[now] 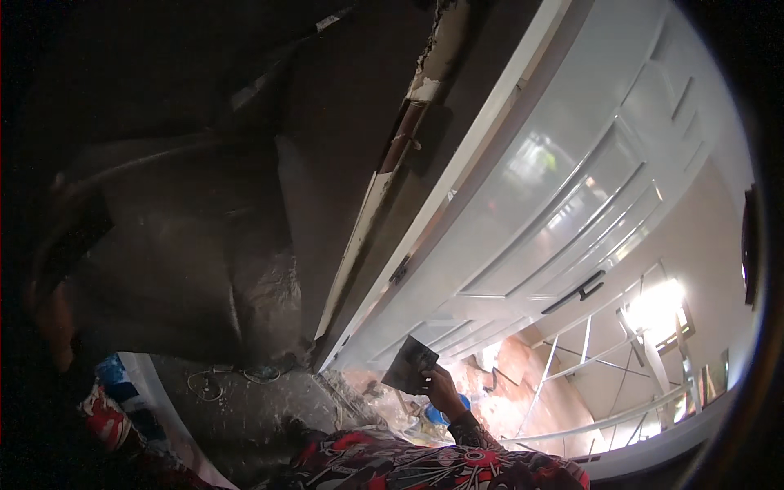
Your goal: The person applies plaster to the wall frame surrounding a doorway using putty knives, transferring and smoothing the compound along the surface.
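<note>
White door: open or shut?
The white door is open: its edge by the black handle stands free, with the bright window showing past it.

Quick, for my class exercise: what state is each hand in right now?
Left hand: dim, near the picture's left edge; open or closed cannot be told.
Right hand: closed on a flat, dark rectangular plate, material unclear.

No word, label, number or sign can be read in the head view. The red, black and white print on the person's shirt [445,462] cannot be made out as lettering, and any marking on the dark square plate [406,367] is too small and dim to tell.
</note>
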`<act>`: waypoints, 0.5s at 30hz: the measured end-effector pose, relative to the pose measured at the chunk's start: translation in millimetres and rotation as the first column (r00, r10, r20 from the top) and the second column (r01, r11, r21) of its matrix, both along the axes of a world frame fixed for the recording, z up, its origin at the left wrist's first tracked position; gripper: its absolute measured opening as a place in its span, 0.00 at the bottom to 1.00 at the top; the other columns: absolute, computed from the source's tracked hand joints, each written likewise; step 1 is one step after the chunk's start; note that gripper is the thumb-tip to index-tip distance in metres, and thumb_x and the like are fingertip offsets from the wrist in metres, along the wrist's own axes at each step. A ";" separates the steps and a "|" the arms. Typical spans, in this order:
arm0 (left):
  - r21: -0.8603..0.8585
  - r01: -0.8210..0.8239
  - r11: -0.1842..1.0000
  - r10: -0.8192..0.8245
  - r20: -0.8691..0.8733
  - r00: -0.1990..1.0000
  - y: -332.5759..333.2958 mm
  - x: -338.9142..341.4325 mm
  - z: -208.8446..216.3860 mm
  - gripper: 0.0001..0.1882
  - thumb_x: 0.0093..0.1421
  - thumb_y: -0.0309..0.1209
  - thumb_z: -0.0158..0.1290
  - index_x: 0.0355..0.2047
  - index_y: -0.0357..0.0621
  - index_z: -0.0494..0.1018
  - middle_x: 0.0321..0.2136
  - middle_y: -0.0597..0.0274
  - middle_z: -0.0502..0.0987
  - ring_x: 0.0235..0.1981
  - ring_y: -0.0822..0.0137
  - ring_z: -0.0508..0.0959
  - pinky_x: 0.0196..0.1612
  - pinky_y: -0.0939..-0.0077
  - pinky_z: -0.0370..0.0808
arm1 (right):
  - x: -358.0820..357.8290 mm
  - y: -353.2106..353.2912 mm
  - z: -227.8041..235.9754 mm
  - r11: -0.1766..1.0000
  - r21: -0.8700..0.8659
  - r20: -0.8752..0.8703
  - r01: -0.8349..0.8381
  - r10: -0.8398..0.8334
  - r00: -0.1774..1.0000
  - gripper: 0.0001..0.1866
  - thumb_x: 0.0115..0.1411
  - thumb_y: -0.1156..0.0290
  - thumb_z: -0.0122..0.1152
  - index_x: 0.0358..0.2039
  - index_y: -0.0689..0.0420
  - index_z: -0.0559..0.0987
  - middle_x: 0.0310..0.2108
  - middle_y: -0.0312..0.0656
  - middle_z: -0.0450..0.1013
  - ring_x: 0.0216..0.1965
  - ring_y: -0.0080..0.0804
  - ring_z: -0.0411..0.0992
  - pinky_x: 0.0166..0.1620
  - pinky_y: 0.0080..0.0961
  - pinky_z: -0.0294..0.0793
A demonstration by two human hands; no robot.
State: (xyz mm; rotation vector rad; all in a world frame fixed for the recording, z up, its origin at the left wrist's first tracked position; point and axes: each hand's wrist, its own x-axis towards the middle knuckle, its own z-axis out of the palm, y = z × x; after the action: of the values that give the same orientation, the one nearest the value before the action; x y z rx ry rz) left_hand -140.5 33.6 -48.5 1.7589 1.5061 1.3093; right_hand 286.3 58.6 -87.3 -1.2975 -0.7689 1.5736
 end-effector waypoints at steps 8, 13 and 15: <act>0.049 -0.015 0.999 0.024 -0.172 0.985 14.2 -42.1 -0.6 0.17 0.61 0.24 0.52 0.52 0.41 0.74 0.50 0.48 0.75 0.51 0.54 0.75 0.55 0.62 0.71 | -1.2 -19.3 -20.7 0.997 0.021 0.075 0.068 -0.069 0.995 0.10 0.62 0.73 0.50 0.44 0.61 0.72 0.39 0.44 0.72 0.38 0.41 0.78 0.39 0.39 0.82; 0.183 -0.075 0.980 0.153 -0.460 0.875 16.7 -61.4 -1.0 0.18 0.60 0.25 0.51 0.52 0.42 0.74 0.50 0.48 0.75 0.52 0.51 0.74 0.56 0.60 0.71 | -6.6 -26.4 -20.5 0.990 0.141 0.164 0.015 -0.038 0.986 0.12 0.57 0.80 0.59 0.42 0.64 0.71 0.38 0.45 0.70 0.37 0.39 0.78 0.37 0.34 0.84; 0.239 -0.066 0.969 0.186 -0.524 0.831 20.7 -54.9 -0.1 0.18 0.60 0.25 0.51 0.52 0.42 0.74 0.51 0.48 0.75 0.52 0.51 0.74 0.56 0.59 0.70 | -5.5 -29.2 -19.1 0.971 0.235 0.372 -0.037 -0.055 0.926 0.14 0.54 0.84 0.60 0.41 0.66 0.71 0.40 0.45 0.68 0.37 0.38 0.78 0.37 0.33 0.84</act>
State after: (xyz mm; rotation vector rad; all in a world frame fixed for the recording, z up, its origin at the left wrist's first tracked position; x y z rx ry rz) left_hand -195.4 54.3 -48.6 2.3512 1.8625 1.1111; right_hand 280.8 29.4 -106.4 -1.4369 -1.1521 1.1895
